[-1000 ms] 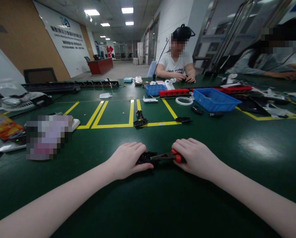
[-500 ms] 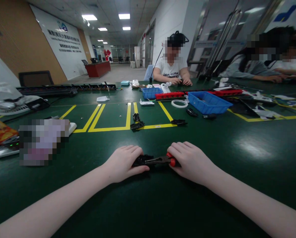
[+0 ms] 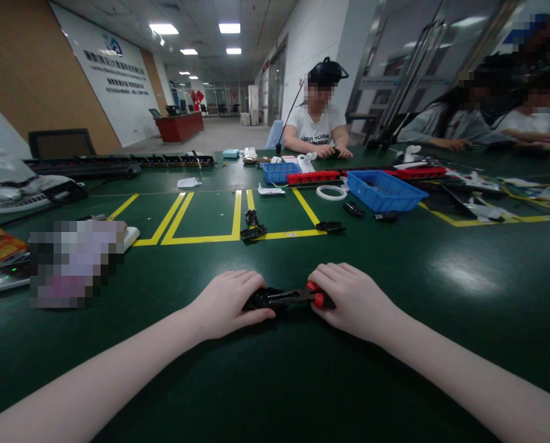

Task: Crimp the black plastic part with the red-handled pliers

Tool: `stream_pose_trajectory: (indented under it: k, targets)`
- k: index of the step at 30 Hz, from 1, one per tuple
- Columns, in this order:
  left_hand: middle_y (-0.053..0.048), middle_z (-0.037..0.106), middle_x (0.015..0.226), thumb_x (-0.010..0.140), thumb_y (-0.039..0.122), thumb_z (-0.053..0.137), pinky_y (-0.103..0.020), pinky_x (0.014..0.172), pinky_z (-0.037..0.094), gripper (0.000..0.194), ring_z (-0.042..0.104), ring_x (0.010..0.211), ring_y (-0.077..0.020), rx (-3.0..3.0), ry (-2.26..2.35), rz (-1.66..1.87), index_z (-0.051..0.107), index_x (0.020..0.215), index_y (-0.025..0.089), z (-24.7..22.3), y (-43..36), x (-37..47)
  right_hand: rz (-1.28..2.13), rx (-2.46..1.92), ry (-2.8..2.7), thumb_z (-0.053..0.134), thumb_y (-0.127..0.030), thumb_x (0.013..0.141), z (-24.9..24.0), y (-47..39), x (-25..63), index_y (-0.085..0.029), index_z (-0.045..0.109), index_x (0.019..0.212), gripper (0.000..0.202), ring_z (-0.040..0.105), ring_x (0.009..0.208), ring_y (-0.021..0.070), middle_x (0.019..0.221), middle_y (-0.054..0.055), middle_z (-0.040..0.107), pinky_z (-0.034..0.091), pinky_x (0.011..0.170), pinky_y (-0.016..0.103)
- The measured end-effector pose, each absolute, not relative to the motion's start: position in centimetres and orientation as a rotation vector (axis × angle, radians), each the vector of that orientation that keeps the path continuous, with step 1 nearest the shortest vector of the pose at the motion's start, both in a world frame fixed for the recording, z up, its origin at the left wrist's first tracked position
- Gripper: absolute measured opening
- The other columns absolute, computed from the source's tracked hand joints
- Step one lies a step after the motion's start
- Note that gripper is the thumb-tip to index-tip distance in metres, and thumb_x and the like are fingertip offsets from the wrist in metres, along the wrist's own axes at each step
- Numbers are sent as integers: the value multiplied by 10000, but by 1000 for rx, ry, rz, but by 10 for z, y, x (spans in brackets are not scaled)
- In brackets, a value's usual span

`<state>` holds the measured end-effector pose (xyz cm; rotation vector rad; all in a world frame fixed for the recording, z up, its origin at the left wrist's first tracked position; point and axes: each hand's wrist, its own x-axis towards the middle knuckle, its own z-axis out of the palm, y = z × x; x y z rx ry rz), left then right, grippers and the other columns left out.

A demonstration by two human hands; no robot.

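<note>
My left hand (image 3: 229, 303) is closed around a small black part (image 3: 262, 298), most of it hidden under the fingers and thumb. Red-handled needle-nose pliers (image 3: 293, 296) are gripped in my right hand (image 3: 344, 298), their handles mostly inside the palm. The jaws point left and reach the black part; what exactly they pinch is too dark to tell. Both hands rest low over the green table (image 3: 275, 381), close together. Beyond them lie a jointed black piece (image 3: 253, 229) and another black piece (image 3: 330, 227), both by the yellow tape.
A blue bin (image 3: 384, 191) and a smaller blue bin (image 3: 280, 172) stand farther back, near a red strip (image 3: 314, 178) and a white ring (image 3: 331, 192). A blurred packet (image 3: 79, 261) lies at left. Across the table sits a person (image 3: 318, 126); others sit at right.
The view has shifted slightly. The pliers' jaws look closer together and a little farther over the black part; both hands keep nearly the same place.
</note>
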<state>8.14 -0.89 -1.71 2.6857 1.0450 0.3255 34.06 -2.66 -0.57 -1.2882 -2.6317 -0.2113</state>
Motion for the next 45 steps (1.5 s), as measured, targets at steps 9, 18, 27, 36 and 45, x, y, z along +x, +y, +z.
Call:
stream_pose_trajectory:
  k: [9, 18, 27, 36, 45]
  targets:
    - [-36, 623, 969, 923, 546, 467, -314, 722, 448, 363, 587, 861, -199, 2675, 1052, 301, 534, 1008, 200, -17, -9, 81, -220, -1295, -2673, 641, -208, 739, -3, -28, 335, -169, 598, 843, 119, 577, 751, 186, 863, 59, 656, 400, 695, 315]
    - [-37, 619, 949, 924, 546, 462, -319, 715, 444, 365, 586, 838, -199, 2693, 1044, 299, 535, 984, 193, -16, -9, 81, -180, -1309, -2666, 647, -213, 734, -3, -28, 337, -167, 597, 867, 149, 575, 777, 191, 883, 59, 650, 392, 714, 318]
    - [-38, 620, 949, 928, 557, 449, -318, 705, 434, 378, 579, 836, -199, 2680, 1054, 298, 537, 984, 194, -17, -9, 81, -147, -1304, -2663, 641, -206, 733, -1, -27, 336, -172, 589, 839, 123, 566, 747, 180, 861, 53, 646, 385, 692, 307]
    - [-42, 621, 960, 928, 563, 445, -316, 702, 446, 386, 590, 850, -200, 2688, 1058, 308, 535, 993, 194, -17, -9, 80, -156, -1309, -2663, 652, -207, 723, 0, -28, 337, -180, 580, 822, 125, 562, 729, 172, 847, 41, 640, 389, 682, 302]
    - [-42, 619, 947, 928, 564, 441, -317, 700, 443, 386, 589, 837, -200, 2689, 1050, 304, 532, 978, 192, -17, -9, 81, -135, -1297, -2646, 632, -205, 732, -2, -27, 337, -181, 574, 824, 112, 556, 720, 166, 851, 41, 633, 388, 668, 297]
